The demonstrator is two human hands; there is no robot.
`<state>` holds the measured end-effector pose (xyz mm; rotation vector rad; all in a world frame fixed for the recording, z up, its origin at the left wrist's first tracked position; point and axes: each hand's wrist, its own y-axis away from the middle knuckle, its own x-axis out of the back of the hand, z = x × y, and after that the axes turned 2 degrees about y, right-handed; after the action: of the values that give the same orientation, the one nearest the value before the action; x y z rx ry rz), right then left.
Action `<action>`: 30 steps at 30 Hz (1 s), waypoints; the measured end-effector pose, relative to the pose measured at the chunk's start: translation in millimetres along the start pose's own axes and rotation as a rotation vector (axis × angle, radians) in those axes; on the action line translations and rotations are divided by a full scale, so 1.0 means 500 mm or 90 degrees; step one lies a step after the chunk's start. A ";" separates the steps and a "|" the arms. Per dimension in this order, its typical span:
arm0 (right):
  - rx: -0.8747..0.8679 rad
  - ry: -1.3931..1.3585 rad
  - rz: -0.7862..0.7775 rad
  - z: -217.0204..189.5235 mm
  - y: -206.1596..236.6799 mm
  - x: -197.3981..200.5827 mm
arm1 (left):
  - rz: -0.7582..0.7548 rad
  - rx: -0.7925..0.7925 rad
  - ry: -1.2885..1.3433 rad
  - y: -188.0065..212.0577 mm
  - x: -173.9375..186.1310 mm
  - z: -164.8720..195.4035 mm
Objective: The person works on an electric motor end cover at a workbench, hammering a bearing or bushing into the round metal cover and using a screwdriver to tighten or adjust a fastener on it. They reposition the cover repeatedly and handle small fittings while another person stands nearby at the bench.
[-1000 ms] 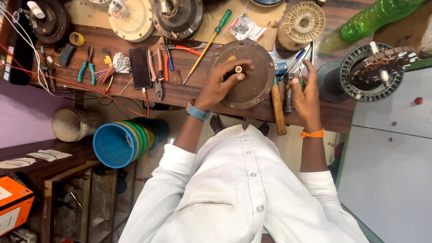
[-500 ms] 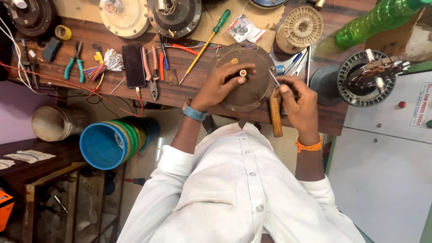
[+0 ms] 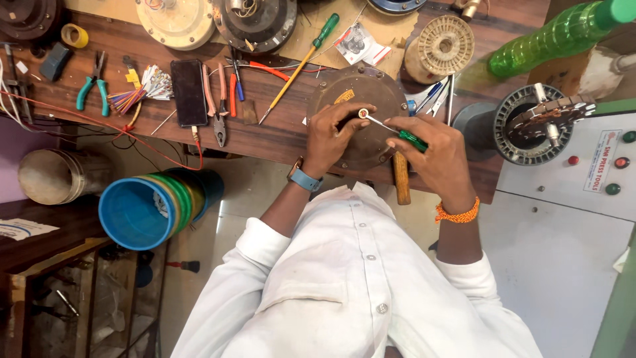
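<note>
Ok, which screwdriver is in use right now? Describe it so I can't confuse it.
On the wooden bench, find the round brown motor cover at its front edge. The right hand holds a small green-handled screwdriver there; the other, long one lies untouched.
</note>
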<state>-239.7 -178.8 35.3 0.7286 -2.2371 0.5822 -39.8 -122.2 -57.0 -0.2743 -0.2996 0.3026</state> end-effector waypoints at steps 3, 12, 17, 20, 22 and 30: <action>0.006 0.035 -0.015 -0.012 -0.014 0.011 | -0.007 0.001 0.003 -0.004 0.003 -0.007; 0.027 0.295 -0.197 -0.080 -0.096 0.082 | -0.045 -0.017 0.011 -0.010 0.010 -0.009; 0.109 0.483 -0.282 -0.106 -0.114 0.083 | -0.107 -0.041 0.027 -0.009 0.024 -0.007; 0.137 0.431 -0.264 -0.084 -0.104 0.082 | -0.114 -0.040 0.027 -0.008 0.030 -0.007; 0.106 0.292 -0.226 -0.050 -0.095 0.084 | -0.115 -0.062 0.038 -0.008 0.032 -0.008; 0.019 -0.166 -0.001 0.068 -0.025 -0.022 | -0.101 -0.025 0.174 -0.015 0.032 -0.004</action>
<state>-241.5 -204.6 7.4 0.8628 -2.4711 0.5465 -22.6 -124.5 -52.5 -0.3253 -0.0569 0.1007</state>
